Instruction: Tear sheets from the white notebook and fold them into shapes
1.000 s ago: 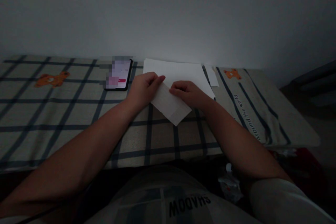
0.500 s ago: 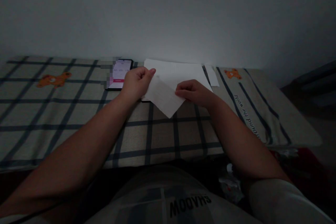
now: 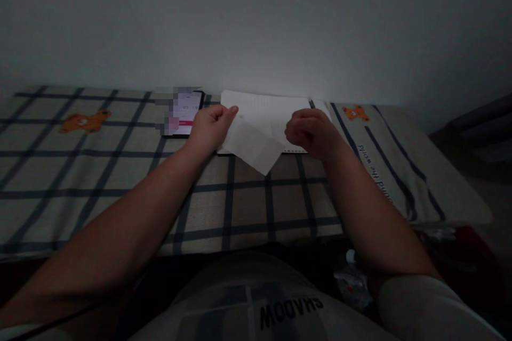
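My left hand (image 3: 214,125) is closed with thumb and forefinger pinching a thin white sheet of paper (image 3: 256,149) by its left side. The sheet is tilted, one corner pointing down toward me past the front edge of a white notebook (image 3: 256,101). Holes run along the notebook's front edge at the right. My right hand (image 3: 308,130) is curled closed above the right part of the notebook, just beyond the sheet's right corner. Whether its hidden fingertips hold anything I cannot make out.
A phone (image 3: 190,112) with a lit, partly blurred screen lies left of the notebook. Both rest on a checked cloth (image 3: 120,170) with bear prints, against a grey wall (image 3: 256,21). Below the right edge are a clear plastic item (image 3: 352,279) and something red.
My right hand has come off the paper, moving right and slightly away from me, its fingers curling in. The sheet's lower corner has shifted a little right. My left hand keeps its pinch.
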